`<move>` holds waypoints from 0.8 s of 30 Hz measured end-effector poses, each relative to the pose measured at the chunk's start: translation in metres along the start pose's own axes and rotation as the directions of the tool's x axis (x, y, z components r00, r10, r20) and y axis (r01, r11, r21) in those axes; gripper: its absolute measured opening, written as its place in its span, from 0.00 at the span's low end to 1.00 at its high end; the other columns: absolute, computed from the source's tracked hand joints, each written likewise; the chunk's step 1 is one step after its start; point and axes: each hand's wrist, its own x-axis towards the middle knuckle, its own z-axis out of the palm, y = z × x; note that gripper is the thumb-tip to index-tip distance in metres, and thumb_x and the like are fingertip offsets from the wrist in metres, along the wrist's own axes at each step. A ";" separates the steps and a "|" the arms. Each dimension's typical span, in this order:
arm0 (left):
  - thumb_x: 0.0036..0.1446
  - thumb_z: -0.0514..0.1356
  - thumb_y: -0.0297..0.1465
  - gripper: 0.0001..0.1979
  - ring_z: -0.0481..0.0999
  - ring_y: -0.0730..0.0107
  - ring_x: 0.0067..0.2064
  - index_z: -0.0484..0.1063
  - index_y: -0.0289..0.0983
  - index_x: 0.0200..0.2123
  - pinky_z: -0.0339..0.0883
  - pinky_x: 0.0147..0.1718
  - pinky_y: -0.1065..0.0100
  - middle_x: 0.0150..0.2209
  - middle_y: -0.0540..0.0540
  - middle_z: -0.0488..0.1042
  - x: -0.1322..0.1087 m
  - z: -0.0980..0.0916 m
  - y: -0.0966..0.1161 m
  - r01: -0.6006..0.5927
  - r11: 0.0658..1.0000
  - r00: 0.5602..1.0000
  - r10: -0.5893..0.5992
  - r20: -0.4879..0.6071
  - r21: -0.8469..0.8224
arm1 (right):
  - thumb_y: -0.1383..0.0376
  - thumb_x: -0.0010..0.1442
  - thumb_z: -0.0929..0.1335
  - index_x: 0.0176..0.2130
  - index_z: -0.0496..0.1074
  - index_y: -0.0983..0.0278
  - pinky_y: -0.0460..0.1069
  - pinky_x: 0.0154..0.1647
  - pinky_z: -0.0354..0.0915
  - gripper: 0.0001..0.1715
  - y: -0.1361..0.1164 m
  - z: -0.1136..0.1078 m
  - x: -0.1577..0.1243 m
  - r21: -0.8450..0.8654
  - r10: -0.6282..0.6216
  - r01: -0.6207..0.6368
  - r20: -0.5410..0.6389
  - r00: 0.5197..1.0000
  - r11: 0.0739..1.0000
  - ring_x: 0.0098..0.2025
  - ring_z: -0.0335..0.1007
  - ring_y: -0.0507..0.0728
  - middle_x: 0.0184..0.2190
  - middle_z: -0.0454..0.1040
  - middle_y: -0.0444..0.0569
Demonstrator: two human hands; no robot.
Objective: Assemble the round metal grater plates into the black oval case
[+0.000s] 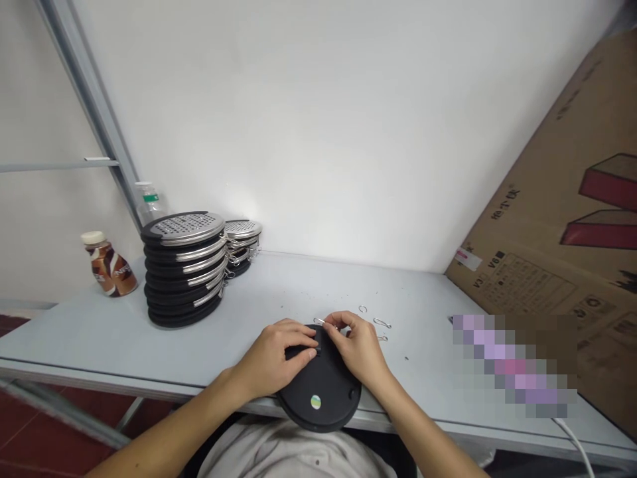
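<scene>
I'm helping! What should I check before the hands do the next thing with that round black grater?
1. Left hand on the small black square piece: ok, its fingers are touching it.
2. Right hand and the wire hook: cannot tell, the fingers are very close, but the view doesn't show whether they grip it.
3. Black round grater: not ok, it seems to stick out over the front table edge.
4. Spare wire hooks: ok, they lie on the table near the right hand.
5. Stack of graters: ok, it stands apart from both hands.
</scene>
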 end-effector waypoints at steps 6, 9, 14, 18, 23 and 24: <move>0.55 0.62 0.25 0.09 0.77 0.64 0.44 0.78 0.42 0.38 0.70 0.47 0.63 0.41 0.48 0.80 0.004 0.003 0.001 0.076 0.997 0.997 -0.077 -0.031 -0.013 | 0.66 0.60 0.66 0.33 0.77 0.61 0.50 0.37 0.65 0.08 -0.001 0.003 -0.002 -0.083 -0.061 0.065 0.049 0.997 0.994 0.33 0.73 0.57 0.31 0.78 0.47; 0.56 0.59 0.23 0.07 0.76 0.68 0.34 0.75 0.39 0.35 0.70 0.37 0.67 0.34 0.49 0.78 0.015 0.011 -0.005 0.163 0.986 0.975 -0.166 -0.150 -0.028 | 0.67 0.61 0.66 0.33 0.77 0.61 0.51 0.39 0.66 0.09 -0.002 0.002 -0.003 -0.104 -0.097 0.103 0.064 0.993 0.989 0.35 0.73 0.57 0.32 0.78 0.47; 0.56 0.58 0.23 0.09 0.76 0.69 0.31 0.75 0.39 0.37 0.69 0.34 0.69 0.34 0.48 0.78 0.026 0.018 -0.010 0.159 0.987 0.970 -0.158 -0.185 -0.008 | 0.69 0.61 0.64 0.35 0.77 0.61 0.52 0.41 0.66 0.12 -0.002 0.001 -0.003 -0.119 -0.144 0.151 0.067 0.987 0.981 0.38 0.73 0.58 0.33 0.78 0.48; 0.56 0.57 0.23 0.09 0.75 0.69 0.31 0.76 0.38 0.35 0.68 0.33 0.69 0.32 0.49 0.79 0.027 0.018 -0.006 0.161 0.987 0.970 -0.159 -0.185 -0.006 | 0.71 0.61 0.64 0.35 0.78 0.60 0.52 0.41 0.66 0.13 -0.002 0.002 -0.004 -0.113 -0.162 0.170 0.075 0.984 0.979 0.38 0.72 0.58 0.34 0.77 0.48; 0.56 0.56 0.22 0.09 0.75 0.70 0.30 0.76 0.37 0.33 0.68 0.32 0.70 0.30 0.49 0.78 0.027 0.018 -0.005 0.179 0.984 0.967 -0.178 -0.184 -0.013 | 0.71 0.61 0.64 0.36 0.77 0.60 0.53 0.42 0.65 0.13 -0.002 0.003 -0.004 -0.109 -0.152 0.163 0.096 0.984 0.981 0.38 0.71 0.58 0.33 0.77 0.47; 0.56 0.56 0.22 0.09 0.75 0.70 0.30 0.76 0.37 0.33 0.67 0.32 0.70 0.30 0.49 0.78 0.027 0.018 -0.005 0.181 0.983 0.967 -0.180 -0.182 -0.013 | 0.72 0.61 0.64 0.36 0.77 0.60 0.53 0.42 0.65 0.13 -0.002 0.003 -0.005 -0.105 -0.152 0.161 0.095 0.984 0.981 0.38 0.71 0.58 0.34 0.77 0.47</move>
